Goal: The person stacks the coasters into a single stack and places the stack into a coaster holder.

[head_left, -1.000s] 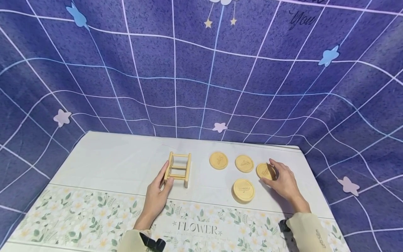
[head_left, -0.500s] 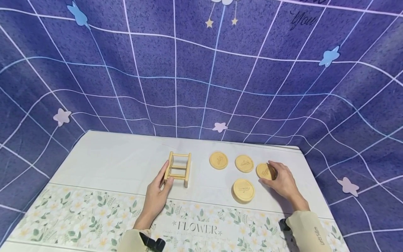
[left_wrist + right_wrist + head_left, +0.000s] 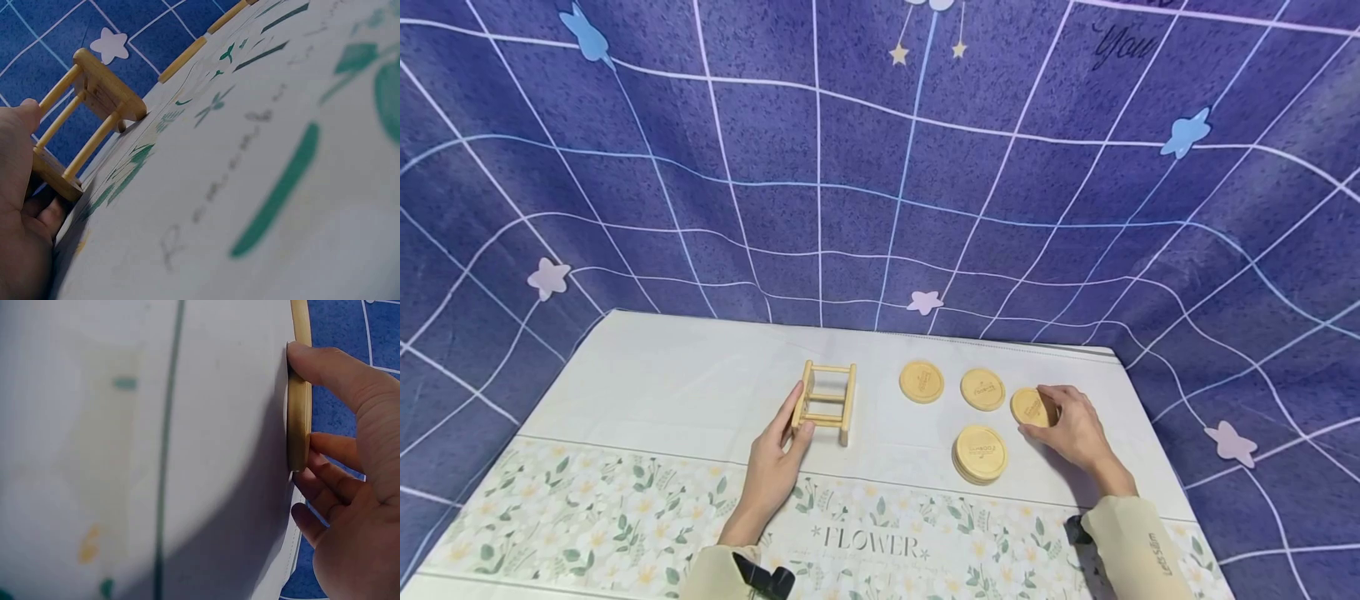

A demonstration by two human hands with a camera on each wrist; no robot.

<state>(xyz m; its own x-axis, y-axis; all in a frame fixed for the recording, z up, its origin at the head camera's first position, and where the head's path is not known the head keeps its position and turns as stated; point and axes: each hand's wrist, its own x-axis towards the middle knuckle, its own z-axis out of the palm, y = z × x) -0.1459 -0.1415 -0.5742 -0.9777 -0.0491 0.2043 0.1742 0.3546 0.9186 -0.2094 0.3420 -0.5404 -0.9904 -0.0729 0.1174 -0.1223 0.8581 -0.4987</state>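
Observation:
My left hand (image 3: 773,465) grips the near left side of a small wooden coaster rack (image 3: 847,406), thumb at its front bar and fingers along its side panel. In the left wrist view the rack (image 3: 103,87) shows its round bars, with nothing held between the panels. Over on the right, my right hand (image 3: 1081,433) pinches a round wooden coaster (image 3: 1028,407) by its rim, thumb on the near side and index finger on the far side. That coaster (image 3: 300,419) appears edge-on, low at the tabletop, in the right wrist view.
Two more coasters, one at the back (image 3: 921,381) and one beside it (image 3: 982,389), lie flat between rack and right hand. Nearer stands a short stack of coasters (image 3: 981,453). A white cloth with a flower band (image 3: 647,517) covers the table; a blue curtain (image 3: 850,208) hangs behind.
My right index finger has shifted slightly left and nearer along the coaster's rim. The left hand, rack and other coasters stay put.

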